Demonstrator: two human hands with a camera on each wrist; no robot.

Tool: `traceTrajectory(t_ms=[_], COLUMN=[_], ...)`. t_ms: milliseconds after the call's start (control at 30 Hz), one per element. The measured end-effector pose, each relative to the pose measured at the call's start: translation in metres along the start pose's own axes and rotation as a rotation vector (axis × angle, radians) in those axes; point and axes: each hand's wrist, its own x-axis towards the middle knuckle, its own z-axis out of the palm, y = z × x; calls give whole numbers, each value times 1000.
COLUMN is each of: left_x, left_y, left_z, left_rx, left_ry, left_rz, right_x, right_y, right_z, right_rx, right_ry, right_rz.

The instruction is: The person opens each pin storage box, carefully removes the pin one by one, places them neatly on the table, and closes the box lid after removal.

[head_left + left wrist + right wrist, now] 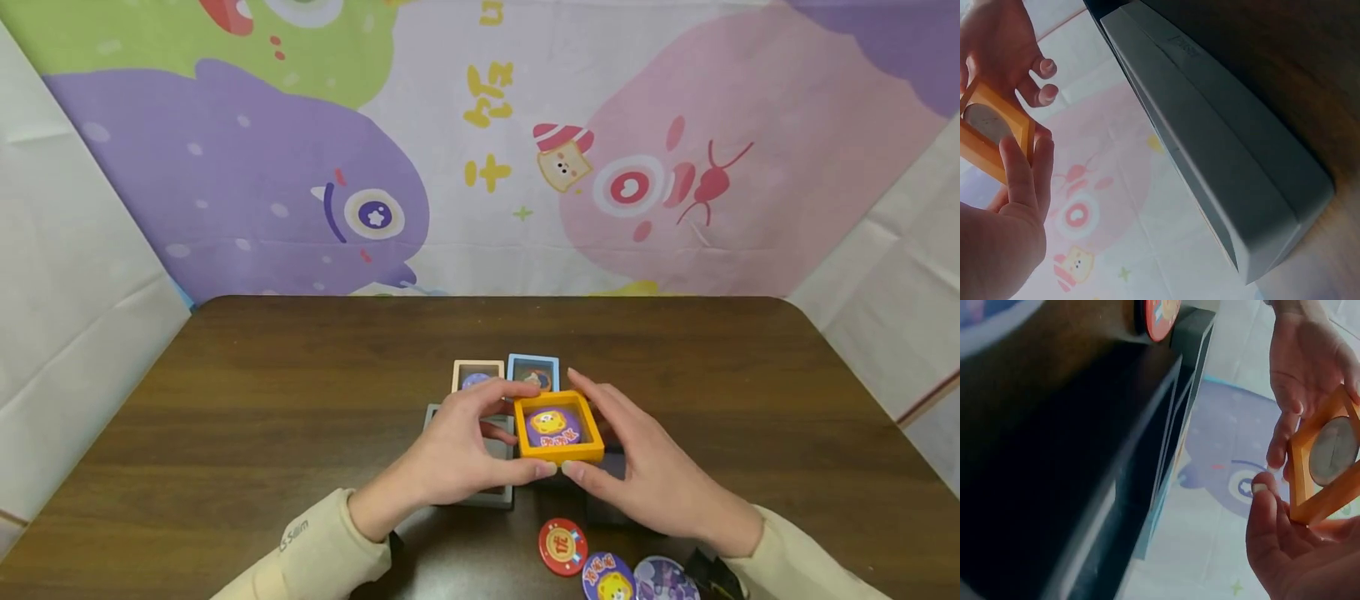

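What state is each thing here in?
Orange square frame: lifted, purple round badge inside.
Left grip: holding the frame.
Right grip: holding it too.
Beige square frame: occupied, partly covered.
Light-blue square frame: occupied.
Grey square frame: partly covered, contents unclear.
Black frame: partly covered, contents unclear.
Red round badge: face up.
Loose purple round badge: face up.
Lavender round badge: face up.

left hand (457, 446) is hiding part of grey box (495, 502) beneath | right hand (656, 467) is covering black box (611, 510) partly | bottom edge is cropping purple badge (609, 578) and patterned badge (667, 581) near that hand
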Motion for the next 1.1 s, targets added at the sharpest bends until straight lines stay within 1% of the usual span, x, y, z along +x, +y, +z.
traceTrajectory(t_ms=[133, 267, 400, 500, 600, 733, 867, 1000, 1100], left_x=[0, 0, 1, 1, 1, 0, 0, 0, 1], left_y=[-1, -2, -2, -2, -1, 0, 1, 1, 1], left_z=[0, 0, 1, 2, 2, 2, 0, 0, 0], left_rx=[3, 1, -7, -9, 7, 25, -4, -35, -59], left_ry=[8, 20, 22, 23, 22, 1, -30, -40, -37], left_rz=[9, 6, 7, 15, 24, 39, 43, 25, -11], right_x=[1, 2, 0, -1, -2, -2, -2, -2, -2], right_y=[1, 4, 5, 4, 3, 0, -5, -8, -9], right_z=[5, 11, 15, 16, 15, 10, 1, -3, -4], right_rx=[97, 201, 252, 248, 223, 206, 202, 153, 129], right_ry=[24, 57, 94, 111, 109, 66, 19, -6, -28], right_rz=[37, 28, 21, 24, 25, 45, 70, 98, 122])
